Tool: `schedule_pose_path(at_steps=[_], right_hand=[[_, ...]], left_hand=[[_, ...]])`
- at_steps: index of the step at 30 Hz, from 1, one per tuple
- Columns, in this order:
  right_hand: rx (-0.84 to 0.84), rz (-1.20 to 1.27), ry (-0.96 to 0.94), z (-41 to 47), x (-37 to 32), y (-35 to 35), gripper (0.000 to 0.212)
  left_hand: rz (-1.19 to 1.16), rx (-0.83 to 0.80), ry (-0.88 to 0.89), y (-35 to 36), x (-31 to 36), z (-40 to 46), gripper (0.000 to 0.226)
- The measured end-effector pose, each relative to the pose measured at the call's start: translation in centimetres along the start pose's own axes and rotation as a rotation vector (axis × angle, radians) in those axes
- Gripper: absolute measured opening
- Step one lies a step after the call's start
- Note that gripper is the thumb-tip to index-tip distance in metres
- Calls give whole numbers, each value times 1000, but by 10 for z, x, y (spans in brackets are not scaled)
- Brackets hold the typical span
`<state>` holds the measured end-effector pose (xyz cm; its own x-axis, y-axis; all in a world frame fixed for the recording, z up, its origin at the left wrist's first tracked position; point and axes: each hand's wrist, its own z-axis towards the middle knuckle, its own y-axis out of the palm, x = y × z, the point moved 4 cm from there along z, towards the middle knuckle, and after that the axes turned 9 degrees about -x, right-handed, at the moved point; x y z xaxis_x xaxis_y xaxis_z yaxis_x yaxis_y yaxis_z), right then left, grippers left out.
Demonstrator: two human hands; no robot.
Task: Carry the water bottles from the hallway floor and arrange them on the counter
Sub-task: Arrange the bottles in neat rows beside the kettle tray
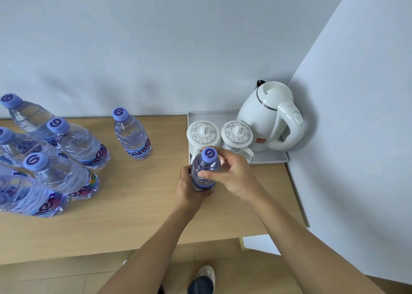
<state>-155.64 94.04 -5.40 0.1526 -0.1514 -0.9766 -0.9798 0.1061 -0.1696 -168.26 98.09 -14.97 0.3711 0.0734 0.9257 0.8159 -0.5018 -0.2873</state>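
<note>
Water bottle (205,171) with a purple cap stands upright on the wooden counter (138,204), just in front of the grey tray (270,157). The left hand (189,188) wraps its lower body; the right hand (231,174) grips its shoulder with thumb and fingers curled. On the tray behind it stand two lidded cups (203,134) and a white electric kettle (270,115), crowding the right corner. A lone bottle (132,135) stands near the wall, and a cluster of bottles (66,157) fills the counter's left side.
</note>
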Motion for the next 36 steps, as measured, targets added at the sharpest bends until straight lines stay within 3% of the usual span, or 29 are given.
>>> schedule_pose_path(at_steps=[17, 23, 32, 36], right_hand=[[-7, 10, 38, 4, 3, -2, 52], [-48, 24, 44, 1, -20, -8, 69], [-24, 37, -58, 34, -101, 16, 43], [-87, -35, -18, 64, -113, 58, 50]], left_hand=[[-35, -54, -17, -3, 2, 4, 76], [64, -116, -48, -20, 1, 3, 73], [-39, 191, -66, -116, 18, -10, 69], [-49, 239, -52, -157, 27, -9, 73]])
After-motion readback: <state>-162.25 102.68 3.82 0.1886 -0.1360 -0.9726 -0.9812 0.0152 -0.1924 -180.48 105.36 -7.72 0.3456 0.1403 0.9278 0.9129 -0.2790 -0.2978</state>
